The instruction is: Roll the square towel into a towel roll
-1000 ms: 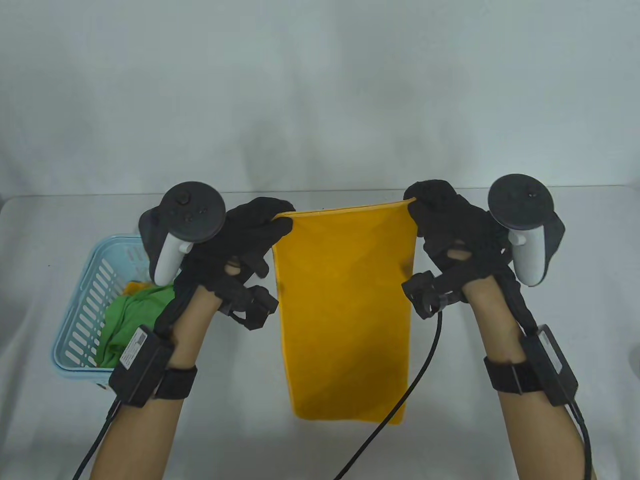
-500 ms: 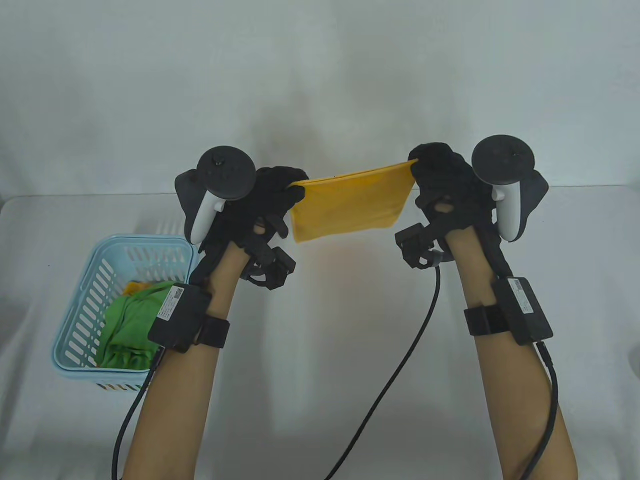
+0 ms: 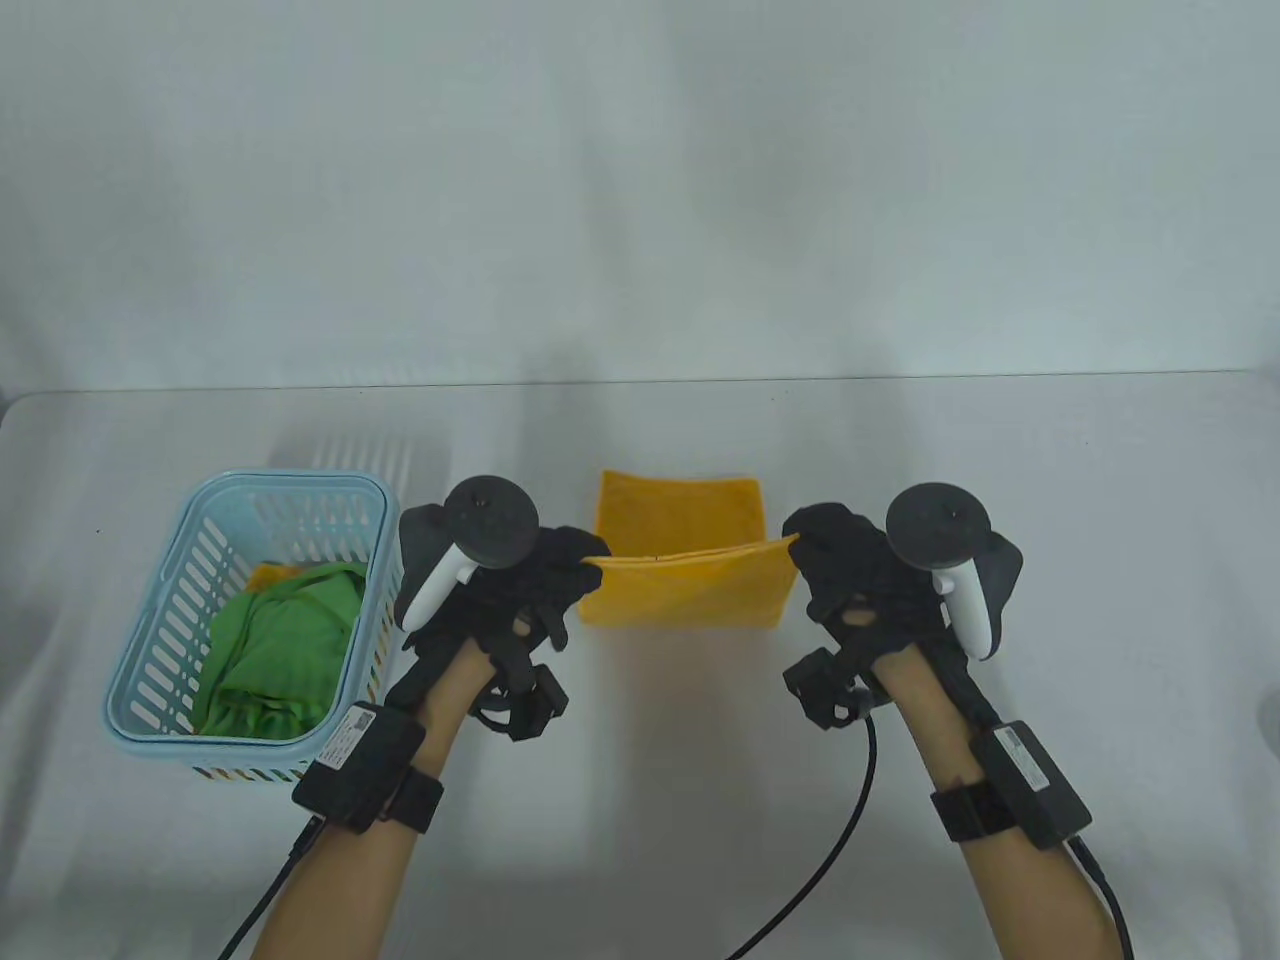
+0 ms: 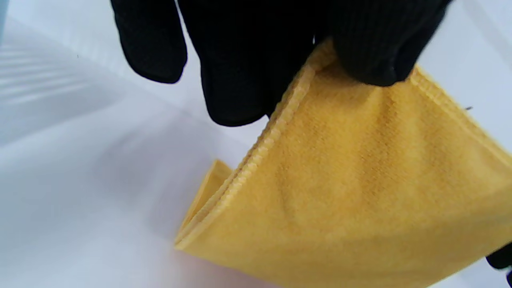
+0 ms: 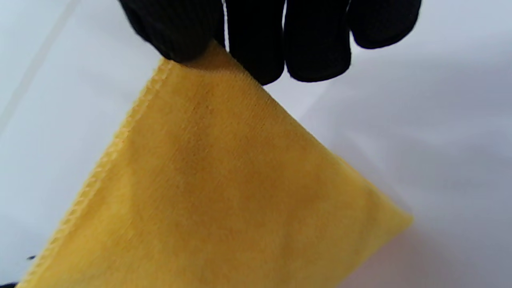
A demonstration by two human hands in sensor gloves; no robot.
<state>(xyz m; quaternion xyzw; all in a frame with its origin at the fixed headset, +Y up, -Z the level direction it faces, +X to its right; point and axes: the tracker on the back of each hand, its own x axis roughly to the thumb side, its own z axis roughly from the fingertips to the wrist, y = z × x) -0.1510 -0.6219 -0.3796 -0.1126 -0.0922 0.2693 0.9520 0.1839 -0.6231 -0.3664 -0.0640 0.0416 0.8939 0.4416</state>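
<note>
A yellow square towel (image 3: pixel 690 585) hangs low over the middle of the white table, its far part (image 3: pixel 680 505) lying on the surface and its near edge held up between my hands. My left hand (image 3: pixel 575 568) pinches the towel's left corner; the left wrist view shows finger and thumb clamped on that corner of the towel (image 4: pixel 360 172). My right hand (image 3: pixel 808 550) pinches the right corner, and in the right wrist view the gloved fingertips (image 5: pixel 248 44) grip the top of the towel (image 5: pixel 224 180). The cloth sags between the two grips.
A light blue slotted basket (image 3: pixel 165 640) stands at the left, holding a crumpled green cloth (image 3: pixel 275 650) and a bit of yellow cloth. Black cables trail from both wrists toward the near edge. The table's back edge (image 3: pixel 900 378) meets a white wall.
Both hands have come down and toward me with the towel, from raised high to just above the table. The towel's far part now lies on the surface.
</note>
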